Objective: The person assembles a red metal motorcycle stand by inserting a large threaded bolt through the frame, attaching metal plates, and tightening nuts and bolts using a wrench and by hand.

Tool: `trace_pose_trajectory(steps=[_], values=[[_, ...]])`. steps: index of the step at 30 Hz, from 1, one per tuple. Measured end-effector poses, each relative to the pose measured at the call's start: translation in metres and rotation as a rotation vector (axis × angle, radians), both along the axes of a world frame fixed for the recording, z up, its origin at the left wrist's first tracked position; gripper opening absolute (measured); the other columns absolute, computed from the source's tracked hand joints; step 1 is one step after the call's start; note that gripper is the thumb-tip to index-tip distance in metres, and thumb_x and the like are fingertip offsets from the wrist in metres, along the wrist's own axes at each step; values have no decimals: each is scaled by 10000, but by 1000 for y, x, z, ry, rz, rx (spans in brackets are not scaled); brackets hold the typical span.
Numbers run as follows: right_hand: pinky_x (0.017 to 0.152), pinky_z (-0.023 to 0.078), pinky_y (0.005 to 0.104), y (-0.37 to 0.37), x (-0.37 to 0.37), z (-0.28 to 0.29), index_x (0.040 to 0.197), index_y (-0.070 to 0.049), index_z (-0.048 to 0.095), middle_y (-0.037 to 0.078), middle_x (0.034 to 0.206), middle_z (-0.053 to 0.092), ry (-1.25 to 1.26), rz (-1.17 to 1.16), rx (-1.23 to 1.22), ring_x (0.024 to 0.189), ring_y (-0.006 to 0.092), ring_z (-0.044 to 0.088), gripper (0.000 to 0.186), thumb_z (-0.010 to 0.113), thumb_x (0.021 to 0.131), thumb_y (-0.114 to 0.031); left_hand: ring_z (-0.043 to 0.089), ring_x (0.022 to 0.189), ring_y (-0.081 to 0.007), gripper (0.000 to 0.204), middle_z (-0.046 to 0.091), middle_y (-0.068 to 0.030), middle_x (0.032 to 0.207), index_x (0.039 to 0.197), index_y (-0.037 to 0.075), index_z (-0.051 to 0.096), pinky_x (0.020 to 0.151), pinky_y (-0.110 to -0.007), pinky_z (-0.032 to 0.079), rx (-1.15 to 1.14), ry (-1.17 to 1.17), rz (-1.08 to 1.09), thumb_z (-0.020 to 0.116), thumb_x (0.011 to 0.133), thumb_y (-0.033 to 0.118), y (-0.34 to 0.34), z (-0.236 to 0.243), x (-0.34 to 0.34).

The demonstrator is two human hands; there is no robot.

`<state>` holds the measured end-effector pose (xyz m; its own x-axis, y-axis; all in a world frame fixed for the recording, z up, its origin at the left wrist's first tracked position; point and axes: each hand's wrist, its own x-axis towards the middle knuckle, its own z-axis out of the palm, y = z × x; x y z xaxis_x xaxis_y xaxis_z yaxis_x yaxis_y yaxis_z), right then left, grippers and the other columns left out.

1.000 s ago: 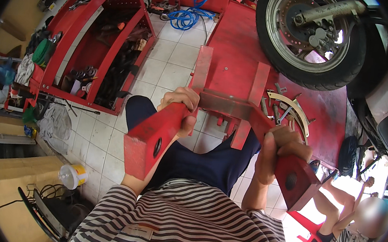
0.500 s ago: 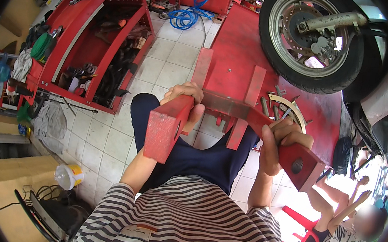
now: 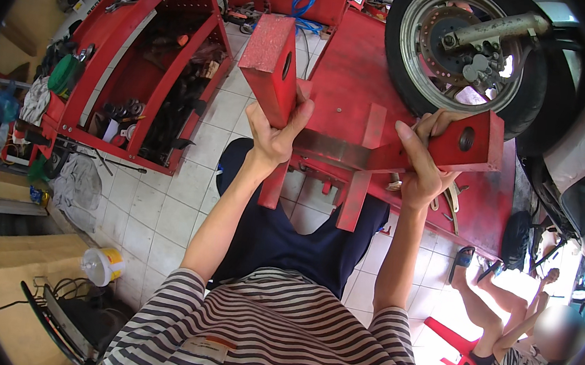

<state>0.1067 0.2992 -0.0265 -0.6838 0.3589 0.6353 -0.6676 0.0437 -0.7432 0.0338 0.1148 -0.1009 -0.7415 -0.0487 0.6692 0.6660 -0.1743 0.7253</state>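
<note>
A red metal stand frame (image 3: 324,147) with two block-ended arms hangs between my hands, over the near edge of the red lift table (image 3: 350,58). My left hand (image 3: 274,130) is wrapped round the base of its left arm, whose block end points up and away from me. Round the right arm, below the block with a round hole, my right hand (image 3: 427,157) is closed with its thumb up. Two flat bars of the frame reach toward my knees. A curved brass-coloured piece (image 3: 451,201) and some small metal parts lie partly hidden behind my right hand.
A motorcycle front wheel (image 3: 453,54) stands on the table at the far right. A red tool cabinet (image 3: 156,64) with wrenches on top is at the left. Blue hose (image 3: 306,4) lies behind. A person sits on a red chair (image 3: 456,346) at the lower right.
Both hands have moved away from me with the red stand frame. Its block ends have swung up and outward, the left one now tipped up over the floor tiles.
</note>
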Motion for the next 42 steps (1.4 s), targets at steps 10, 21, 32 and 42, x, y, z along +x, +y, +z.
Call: trace_pose_trajectory(steps=[10,21,32,42], values=[[577,327,216,9,-13,11,867,-33,492,-20,722,431,-140,-83,-91,623,62,397,318,731,691,80,537,571,-129,190,587,-73,643,880,-18,604,547,-285,427,-90,-44,41,685,855,152,12,5,-22],[586,328,231,12,-20,-10,947,-46,461,10,748,406,-55,-33,36,643,81,392,432,696,630,130,484,603,-101,173,555,-36,663,850,-17,573,569,-266,391,39,-92,-95,656,884,131,13,-1,-22],[546,294,211,9,-20,-12,948,-10,496,-28,675,372,-40,-14,-70,581,52,341,422,709,607,120,502,624,-113,191,570,-52,711,910,-6,570,592,-265,408,-27,-105,-83,675,871,148,12,2,-19],[524,309,225,4,-14,-5,933,-19,494,-30,653,369,-76,6,-135,564,69,362,427,717,587,94,499,620,-127,176,563,-61,700,866,-15,574,590,-276,406,-11,-115,-56,672,865,132,11,1,-18]])
